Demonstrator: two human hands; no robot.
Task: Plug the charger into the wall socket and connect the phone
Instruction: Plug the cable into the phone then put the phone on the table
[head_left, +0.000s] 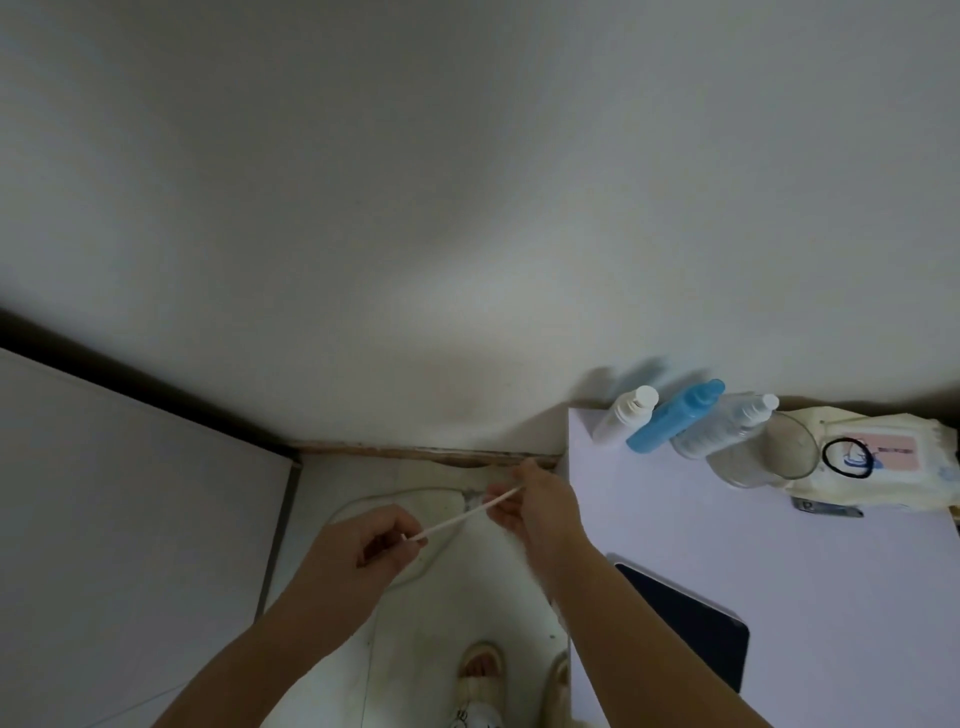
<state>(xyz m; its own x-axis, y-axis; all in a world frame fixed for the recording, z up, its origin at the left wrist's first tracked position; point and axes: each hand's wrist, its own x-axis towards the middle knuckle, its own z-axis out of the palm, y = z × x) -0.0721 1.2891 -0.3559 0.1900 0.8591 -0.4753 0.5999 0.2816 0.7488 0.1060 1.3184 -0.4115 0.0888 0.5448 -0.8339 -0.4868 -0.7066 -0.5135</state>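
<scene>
A white charger cable (460, 515) is stretched taut between both hands above the floor, its long axis rising from lower left to upper right. The left hand (371, 545) pinches its near end; the right hand (535, 501) grips the far end. A dark phone (691, 618) lies flat on the worktop (675, 519) to the right.

A table (649, 519) stands at the right against the wall (467, 182). Along its back edge stand three bottles (670, 423), with a glass (769, 457) just right of them, then a wipes pack (883, 467). A phone (691, 618) lies nearer, at the table's left edge.
</scene>
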